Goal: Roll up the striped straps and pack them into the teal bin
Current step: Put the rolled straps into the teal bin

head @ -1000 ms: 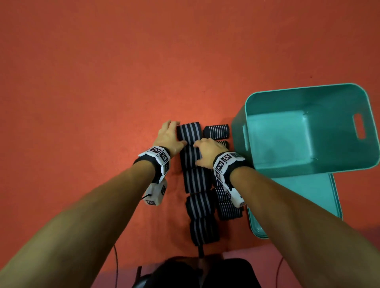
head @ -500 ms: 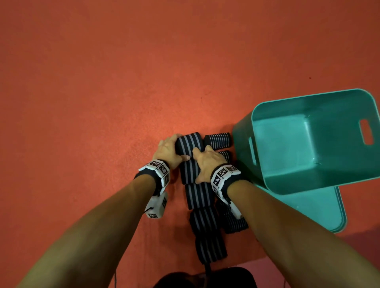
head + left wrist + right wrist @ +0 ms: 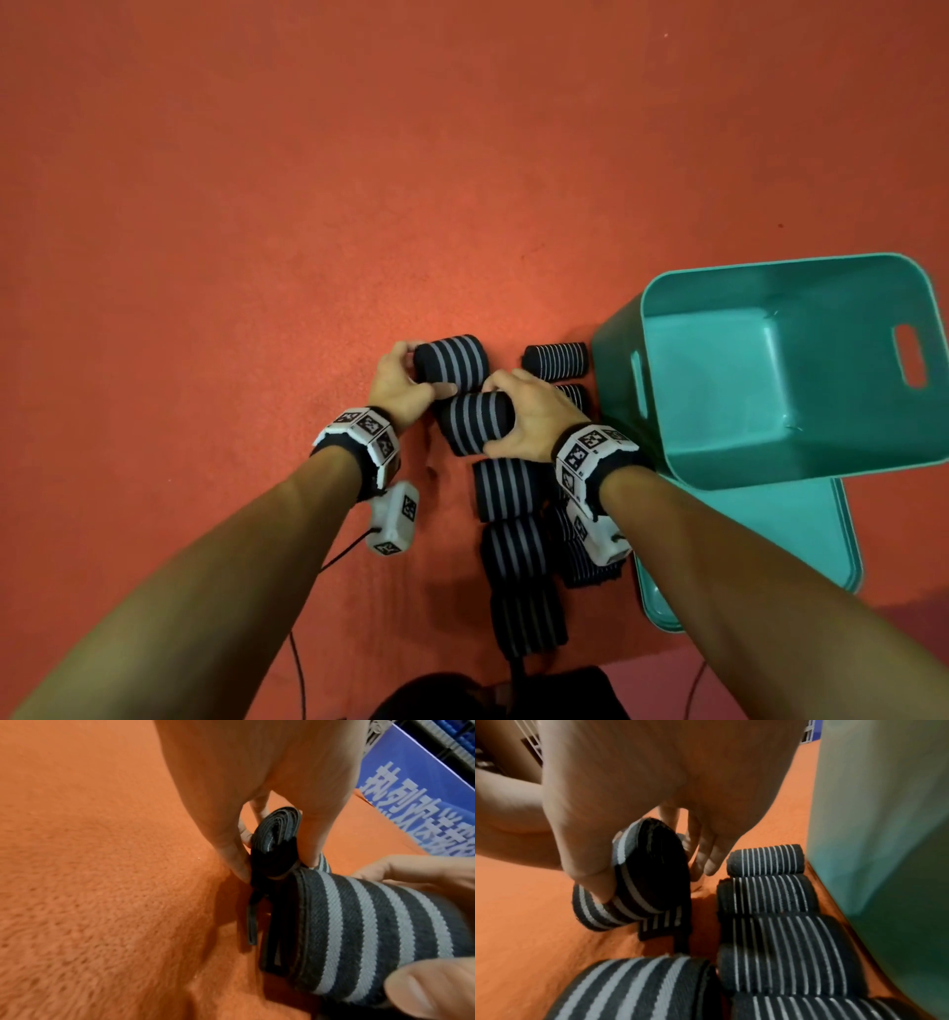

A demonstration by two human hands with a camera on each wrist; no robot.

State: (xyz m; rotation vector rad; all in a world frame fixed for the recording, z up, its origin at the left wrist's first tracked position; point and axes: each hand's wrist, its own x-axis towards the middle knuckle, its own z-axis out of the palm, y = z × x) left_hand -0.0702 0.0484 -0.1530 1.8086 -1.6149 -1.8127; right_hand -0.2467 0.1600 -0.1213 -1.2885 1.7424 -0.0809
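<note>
- Left hand [image 3: 398, 383] grips the far wide-striped roll [image 3: 452, 358] by its end, thumb and fingers curled round it, centre of the head view.
- Right hand [image 3: 534, 416] holds the next roll [image 3: 475, 421] just below it, thumb on the near side, fingers over the top.
- Only the left wrist view shows the coiled layers at the far roll's end [image 3: 276, 839] and a thin black tail [image 3: 253, 914] trailing on the fuzzy orange floor [image 3: 102, 882].
- Only the right wrist view shows a flat strap end [image 3: 664, 925] hanging under the held roll [image 3: 639, 878].
- Woven, ribbed fabric, dark with grey bands; the thin-striped rolls [image 3: 557, 360] lie in a column touching the teal bin [image 3: 770, 462].
- Smooth plastic bin sits tilted at right of the head view, on a teal lid [image 3: 780, 534].
</note>
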